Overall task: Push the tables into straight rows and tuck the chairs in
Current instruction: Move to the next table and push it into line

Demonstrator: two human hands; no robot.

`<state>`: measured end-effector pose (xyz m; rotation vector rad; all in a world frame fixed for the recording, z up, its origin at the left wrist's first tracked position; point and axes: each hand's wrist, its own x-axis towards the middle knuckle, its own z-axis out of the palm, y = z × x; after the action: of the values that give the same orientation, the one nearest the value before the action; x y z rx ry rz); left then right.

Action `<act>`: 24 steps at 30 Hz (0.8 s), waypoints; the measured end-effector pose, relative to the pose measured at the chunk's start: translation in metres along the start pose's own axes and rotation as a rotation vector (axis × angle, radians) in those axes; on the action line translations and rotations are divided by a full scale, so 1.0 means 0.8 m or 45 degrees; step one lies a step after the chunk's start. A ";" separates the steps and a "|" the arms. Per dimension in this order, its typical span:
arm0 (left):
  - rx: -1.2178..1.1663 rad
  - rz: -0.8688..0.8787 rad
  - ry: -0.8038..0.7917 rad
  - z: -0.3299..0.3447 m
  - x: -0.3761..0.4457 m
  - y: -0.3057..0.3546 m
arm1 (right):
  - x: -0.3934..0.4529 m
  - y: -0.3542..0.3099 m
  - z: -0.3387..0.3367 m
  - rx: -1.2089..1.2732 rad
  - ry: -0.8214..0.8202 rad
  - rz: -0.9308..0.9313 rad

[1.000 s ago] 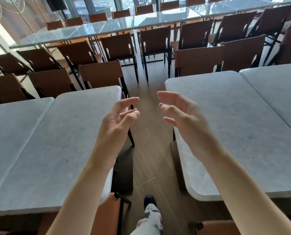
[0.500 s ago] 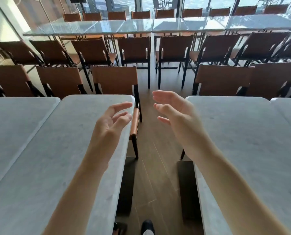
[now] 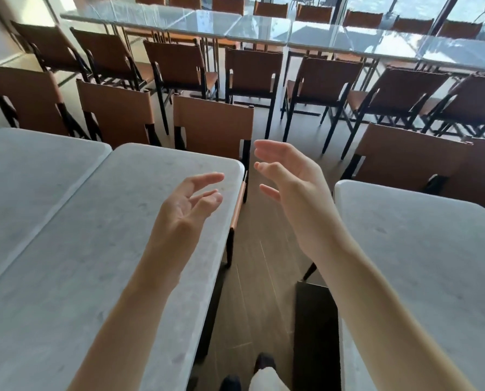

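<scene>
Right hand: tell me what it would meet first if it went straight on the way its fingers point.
The right hand is open and holds nothing. Its fingers point forward and left, toward the brown chair at the end of the left table. Probably the chair's backrest comes first, though depth is unclear.

I see a light grey counter [image 3: 80, 249] with faint cloudy speckles, and another one [image 3: 433, 263] just the same. The chairs [image 3: 213, 125] are brown with black legs. The floor [image 3: 261, 249] is dark brown wood with thin pale lines.
</scene>
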<state>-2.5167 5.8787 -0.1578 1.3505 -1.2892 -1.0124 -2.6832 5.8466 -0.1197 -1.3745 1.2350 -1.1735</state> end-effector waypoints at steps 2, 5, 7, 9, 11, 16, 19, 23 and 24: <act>0.006 -0.026 0.023 0.002 0.013 -0.006 | 0.021 0.006 0.001 0.010 -0.026 0.009; 0.018 -0.052 0.060 0.009 0.039 -0.012 | 0.059 0.018 -0.003 0.032 -0.049 0.030; 0.014 -0.079 0.095 0.015 0.063 -0.016 | 0.093 0.029 -0.005 0.045 -0.055 0.052; 0.027 -0.114 0.155 0.019 0.089 -0.018 | 0.129 0.040 -0.004 0.066 -0.085 0.080; 0.041 -0.138 0.232 0.025 0.120 -0.018 | 0.169 0.051 -0.002 0.085 -0.152 0.097; 0.067 -0.175 0.404 0.049 0.192 -0.017 | 0.257 0.070 -0.010 0.127 -0.283 0.109; 0.102 -0.185 0.445 0.066 0.228 -0.012 | 0.300 0.073 -0.024 0.144 -0.341 0.088; 0.087 -0.149 0.478 0.085 0.268 -0.003 | 0.344 0.071 -0.039 0.147 -0.428 0.057; 0.087 -0.150 0.474 0.089 0.277 -0.001 | 0.352 0.070 -0.043 0.146 -0.448 0.053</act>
<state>-2.5663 5.6512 -0.1591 1.5954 -0.9805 -0.7536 -2.7122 5.5602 -0.1508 -1.3911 0.9283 -0.9108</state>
